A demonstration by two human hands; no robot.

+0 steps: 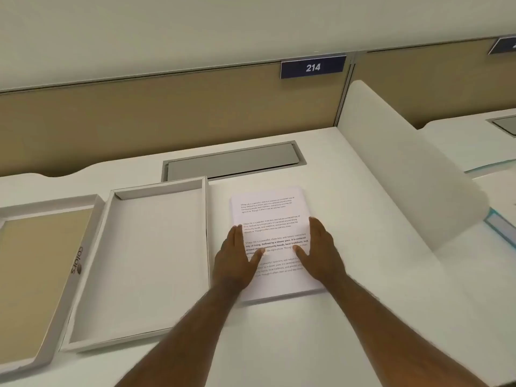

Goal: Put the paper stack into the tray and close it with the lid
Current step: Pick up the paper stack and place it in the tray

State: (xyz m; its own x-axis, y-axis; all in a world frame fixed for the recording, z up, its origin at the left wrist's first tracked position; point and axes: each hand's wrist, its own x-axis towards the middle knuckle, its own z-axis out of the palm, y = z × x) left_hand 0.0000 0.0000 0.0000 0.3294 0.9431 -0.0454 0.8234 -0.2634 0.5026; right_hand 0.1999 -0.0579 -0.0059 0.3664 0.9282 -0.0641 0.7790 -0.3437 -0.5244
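Note:
A white paper stack (269, 213) with printed text lies flat on the white desk, right of centre. My left hand (236, 261) rests along its left edge and my right hand (321, 252) along its right edge, thumbs lying on the top sheet and fingers straight. The stack sits on the desk between the hands. Left of it lies the empty white tray (139, 261), its long side almost touching the stack. Further left lies the lid (81, 247), upside down, with a tan window panel and a printed logo on its rim.
A grey cable flap (231, 160) is set into the desk behind the tray. A white curved divider (405, 169) rises on the right, with a blue-edged item (502, 230) beyond it. A tan partition with the sign 214 (312, 67) closes the back.

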